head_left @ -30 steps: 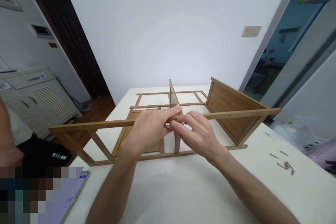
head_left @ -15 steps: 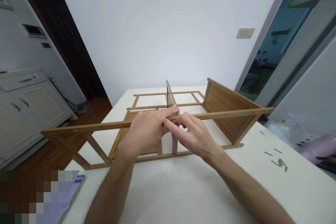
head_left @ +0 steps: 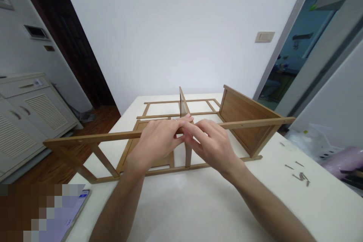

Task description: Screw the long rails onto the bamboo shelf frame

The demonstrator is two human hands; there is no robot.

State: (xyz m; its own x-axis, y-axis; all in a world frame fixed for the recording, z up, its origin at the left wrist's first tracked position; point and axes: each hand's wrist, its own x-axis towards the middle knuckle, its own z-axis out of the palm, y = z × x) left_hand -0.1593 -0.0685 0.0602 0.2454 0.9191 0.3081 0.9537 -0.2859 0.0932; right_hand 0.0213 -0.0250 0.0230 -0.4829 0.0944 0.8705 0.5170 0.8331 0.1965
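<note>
A wooden shelf unit, partly joined, rests on its side on a white table; its upper side rail (head_left: pixel 107 136) runs across in front of me. My left hand (head_left: pixel 159 138) is wrapped over this rail at the middle, where an upright shelf panel (head_left: pixel 183 102) meets it. There my right hand (head_left: pixel 214 143) is closed too, its thumb and fingertips pressed together against the left fingers. Whatever lies between the right fingertips is hidden. At the right end stands a wide wooden panel (head_left: pixel 246 115). A framed panel (head_left: pixel 166 160) lies lower, behind my left hand.
Several loose screws (head_left: pixel 302 176) lie on the table (head_left: pixel 198 204) at the right. A phone (head_left: pixel 75 211) is at the near left corner. A second ladder-like wooden frame (head_left: pixel 163 102) lies at the back, near the wall. Clear plastic wrapping (head_left: pixel 317 140) sits beyond the right edge.
My right hand has turned slightly, and its fingers have moved up and over the rail, closer onto the left fingertips. The left hand and the shelf unit stay nearly still.
</note>
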